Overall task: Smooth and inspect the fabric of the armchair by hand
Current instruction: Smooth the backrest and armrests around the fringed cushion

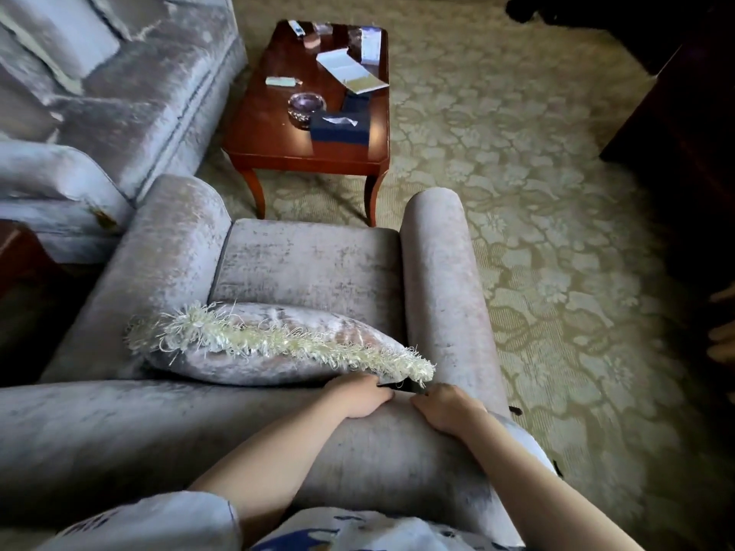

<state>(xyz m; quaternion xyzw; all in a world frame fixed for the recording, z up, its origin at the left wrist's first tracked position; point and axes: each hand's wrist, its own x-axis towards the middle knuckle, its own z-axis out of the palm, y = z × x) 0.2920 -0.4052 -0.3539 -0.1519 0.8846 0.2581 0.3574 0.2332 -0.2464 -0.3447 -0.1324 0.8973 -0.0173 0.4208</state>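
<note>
Over the top of the armchair's (310,268) backrest (159,423) you lean from behind, both forearms reaching down its front edge. Your left hand (360,395) lies palm down on the velvet, fingers (350,381) together and curled over the crest toward the seat. Your right hand (445,407) sits just beside it, near the right armrest (441,280), fingers bent down over the edge; their tips are hidden, so you cannot tell whether they pinch cloth or only press it. Something small and dark shows between the two hands, too unclear to name.

A fringed cushion (274,344) lies on the seat against the backrest, its right corner touching or nearly touching your fingertips. That is the main hazard as you judge it: a stroke downward or sideways could snag the fringe (278,340), drag the cushion askew, or push it off toward the carpet (517,153).

Velvet nap shows every pass. Stroke against the pile, or unevenly with each hand, and you may leave darker streaks like those already mottling the seat, which could hide real flaws during inspection. Leaning this far forward also puts weight on the backrest; press too hard and you crush the pile rather than smoothing it. A table (274,125) stands well apart beyond the seat.
</note>
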